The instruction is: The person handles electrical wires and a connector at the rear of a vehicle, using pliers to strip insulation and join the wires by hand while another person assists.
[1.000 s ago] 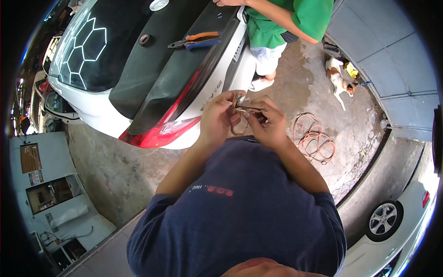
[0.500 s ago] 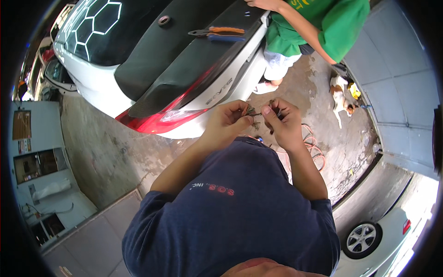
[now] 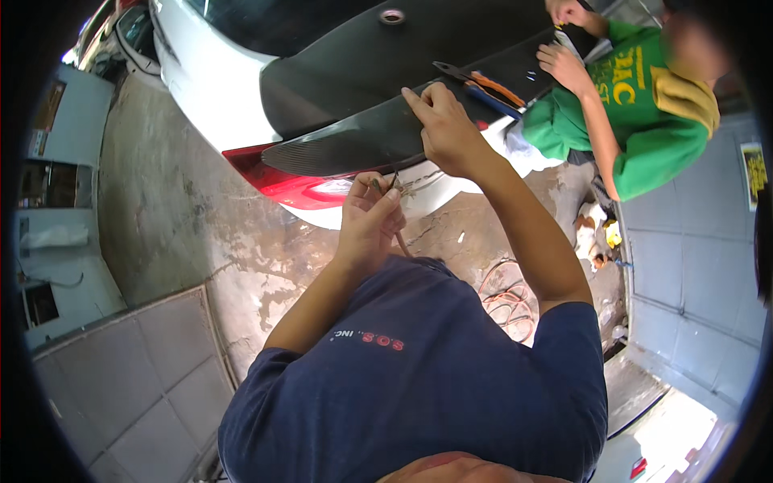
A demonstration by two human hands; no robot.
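Observation:
My left hand (image 3: pixel 370 219) is closed in a pinch on thin wires (image 3: pixel 394 180), a dark end sticking up past the fingertips and some green showing between them. A brownish strand hangs below that hand. My right hand (image 3: pixel 448 133) is over the edge of the black trunk panel (image 3: pixel 338 97), index finger stretched out and nothing visible in it; whether it touches the panel I cannot tell. Close to its fingertips lie pliers (image 3: pixel 483 87) with orange and blue handles. Behind my left hand is the red tail light (image 3: pixel 270 183) of a white car (image 3: pixel 201 88).
A tape roll (image 3: pixel 392 16) lies farther up the panel. At right, a person in a green shirt (image 3: pixel 644 161) leans over the trunk, handling something small. An orange hose (image 3: pixel 509 298) is coiled on the floor, and a brown-and-white dog (image 3: pixel 590 233) lies by the grey gate (image 3: pixel 676 266).
My right hand has let go of the wires and moved up to the panel near the pliers. My left hand keeps the wires. The view has shifted, showing more of the person in green.

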